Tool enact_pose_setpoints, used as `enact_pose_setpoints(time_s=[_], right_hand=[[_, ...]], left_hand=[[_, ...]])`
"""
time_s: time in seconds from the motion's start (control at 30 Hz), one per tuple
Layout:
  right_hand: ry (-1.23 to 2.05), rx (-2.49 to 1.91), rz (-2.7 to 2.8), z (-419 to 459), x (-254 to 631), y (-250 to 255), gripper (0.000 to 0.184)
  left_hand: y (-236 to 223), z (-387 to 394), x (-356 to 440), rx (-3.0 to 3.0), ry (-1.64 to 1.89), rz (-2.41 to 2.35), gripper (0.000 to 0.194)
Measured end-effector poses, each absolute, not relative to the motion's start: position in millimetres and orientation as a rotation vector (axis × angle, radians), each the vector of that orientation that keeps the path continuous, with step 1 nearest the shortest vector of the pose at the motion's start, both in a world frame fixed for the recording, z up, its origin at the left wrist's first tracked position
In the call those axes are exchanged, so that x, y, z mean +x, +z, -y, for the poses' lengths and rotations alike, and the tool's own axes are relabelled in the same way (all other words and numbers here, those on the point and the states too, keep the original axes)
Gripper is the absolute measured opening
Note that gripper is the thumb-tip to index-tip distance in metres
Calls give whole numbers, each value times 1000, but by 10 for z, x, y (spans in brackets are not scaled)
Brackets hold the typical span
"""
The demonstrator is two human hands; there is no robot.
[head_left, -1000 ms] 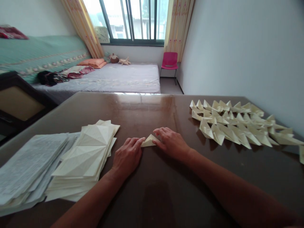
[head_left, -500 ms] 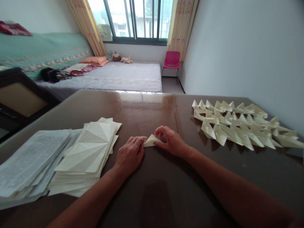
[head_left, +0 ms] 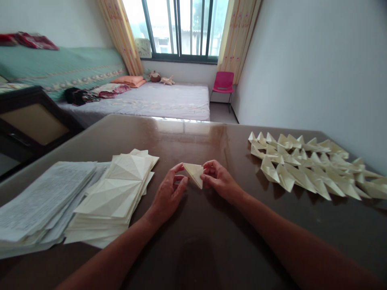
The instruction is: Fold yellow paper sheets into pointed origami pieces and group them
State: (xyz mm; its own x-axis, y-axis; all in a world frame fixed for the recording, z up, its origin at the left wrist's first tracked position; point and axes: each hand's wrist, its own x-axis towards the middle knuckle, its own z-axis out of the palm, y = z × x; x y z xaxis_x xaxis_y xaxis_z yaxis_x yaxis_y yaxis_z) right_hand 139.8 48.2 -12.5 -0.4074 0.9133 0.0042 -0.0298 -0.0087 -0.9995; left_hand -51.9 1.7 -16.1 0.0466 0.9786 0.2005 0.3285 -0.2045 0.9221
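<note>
Between my hands is a small folded cream paper triangle [head_left: 195,173], raised a little above the brown tabletop with one point downward. My right hand [head_left: 222,179] pinches its right edge between thumb and fingers. At the paper's upper left corner, the index fingertip of my left hand [head_left: 169,189] touches or nearly touches it; the thumb is spread away below. A stack of creased cream paper sheets [head_left: 111,201] lies left of my left hand. To the right stand several rows of folded paper pieces [head_left: 305,165] with pointed tips.
Printed sheets [head_left: 45,197] are piled at the left of the glossy brown table [head_left: 196,233]. Beyond its far edge are a bed [head_left: 169,98], a pink chair [head_left: 223,82] and a window. A dark wooden cabinet [head_left: 36,125] stands at left, a white wall at right.
The folded paper has been lifted off the table and turned, so a point now faces down. My left fingers have spread from a closed press. The camera view has shifted slightly.
</note>
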Motion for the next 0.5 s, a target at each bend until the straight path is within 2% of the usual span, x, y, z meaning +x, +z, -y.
enact_pose_setpoints(time_s=[0.23, 0.4, 0.5], right_hand=[[1671, -927, 1477, -394, 1332, -58, 31], [1275, -1061, 1637, -368, 1324, -94, 30], [1105, -1009, 1785, -302, 1290, -82, 18]], left_hand=[[-167, 4, -471, 1450, 1143, -1089, 50], [-159, 26, -470, 1503, 1101, -1099, 47], [-141, 40, -470, 1623, 1031, -1163, 44]])
